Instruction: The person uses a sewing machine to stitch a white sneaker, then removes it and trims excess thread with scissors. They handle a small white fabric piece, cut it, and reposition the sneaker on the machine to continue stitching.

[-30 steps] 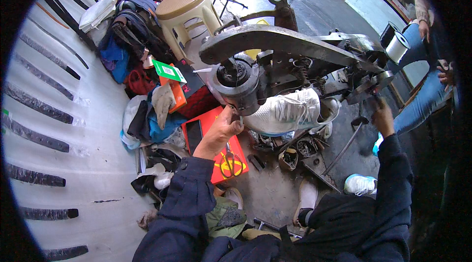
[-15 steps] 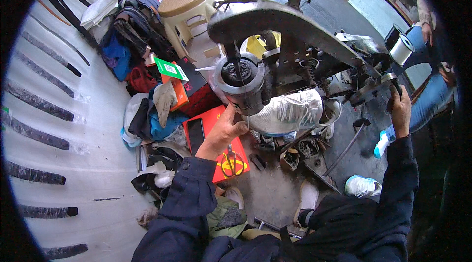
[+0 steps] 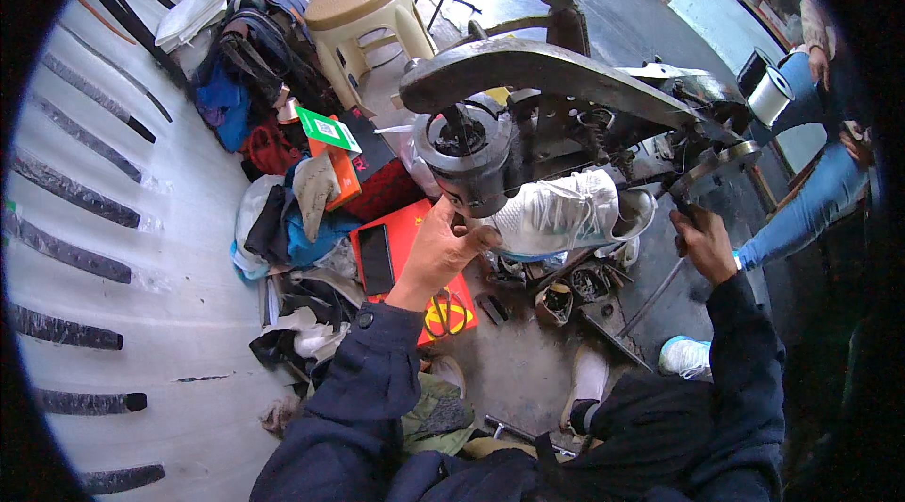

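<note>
A dark metal hand-cranked shoe-sewing machine (image 3: pixel 551 64) stands in front of me. On its arm, below the round head, sits a white lace-up sneaker (image 3: pixel 561 214). My left hand (image 3: pixel 438 252) pinches the sneaker's toe end just under the head, thumb on the near side; its other fingertips are partly hidden. To the right, my right hand (image 3: pixel 705 240) is wrapped round the handle of the machine's crank (image 3: pixel 714 169), which now points downward. A spool of white thread (image 3: pixel 771 98) is mounted at the machine's right end.
Left of the machine are a red box (image 3: pixel 407 233) with a phone (image 3: pixel 376 259) and scissors on it, and a heap of cloth. A beige stool (image 3: pixel 363 16) stands behind. Another white sneaker (image 3: pixel 685 358) lies low right. A person in jeans (image 3: pixel 811 205) sits at right.
My right hand has swung the crank handle down and to the left. My left hand has shifted slightly right at the sneaker's toe. The machine's top ring has tilted slightly left.
</note>
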The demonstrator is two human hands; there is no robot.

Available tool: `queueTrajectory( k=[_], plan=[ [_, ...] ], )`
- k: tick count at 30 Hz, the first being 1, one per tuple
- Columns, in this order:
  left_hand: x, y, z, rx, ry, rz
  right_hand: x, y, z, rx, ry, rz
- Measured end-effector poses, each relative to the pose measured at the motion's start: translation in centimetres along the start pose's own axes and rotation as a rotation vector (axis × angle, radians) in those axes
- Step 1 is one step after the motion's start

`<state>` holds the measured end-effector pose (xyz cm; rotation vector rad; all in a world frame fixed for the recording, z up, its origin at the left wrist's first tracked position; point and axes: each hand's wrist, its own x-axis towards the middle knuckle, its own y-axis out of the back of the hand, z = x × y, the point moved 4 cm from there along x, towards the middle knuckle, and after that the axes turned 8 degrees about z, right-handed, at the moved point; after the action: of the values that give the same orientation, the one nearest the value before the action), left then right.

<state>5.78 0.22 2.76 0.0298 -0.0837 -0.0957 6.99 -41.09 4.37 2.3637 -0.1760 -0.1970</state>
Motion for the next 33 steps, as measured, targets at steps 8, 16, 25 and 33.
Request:
queueTrajectory(
  k=[8,16,25,33],
  plan=[
    [-0.6,-0.1,0.4,-0.009,-0.01,0.025,2.7,9.2,0.2,0.049,0.228,0.448],
    [-0.9,-0.4,0.6,-0.14,0.031,0.001,5.3,4.3,10.2,-0.001,-0.169,0.225],
    [-0.9,-0.3,0.0,-0.132,0.034,-0.002,1.2,4.9,-0.2,0.25,0.14,0.206],
    [-0.7,0.3,-0.4,0.04,0.027,0.026,6.6,9.1,10.1,0.035,0.064,0.459]
  ],
)
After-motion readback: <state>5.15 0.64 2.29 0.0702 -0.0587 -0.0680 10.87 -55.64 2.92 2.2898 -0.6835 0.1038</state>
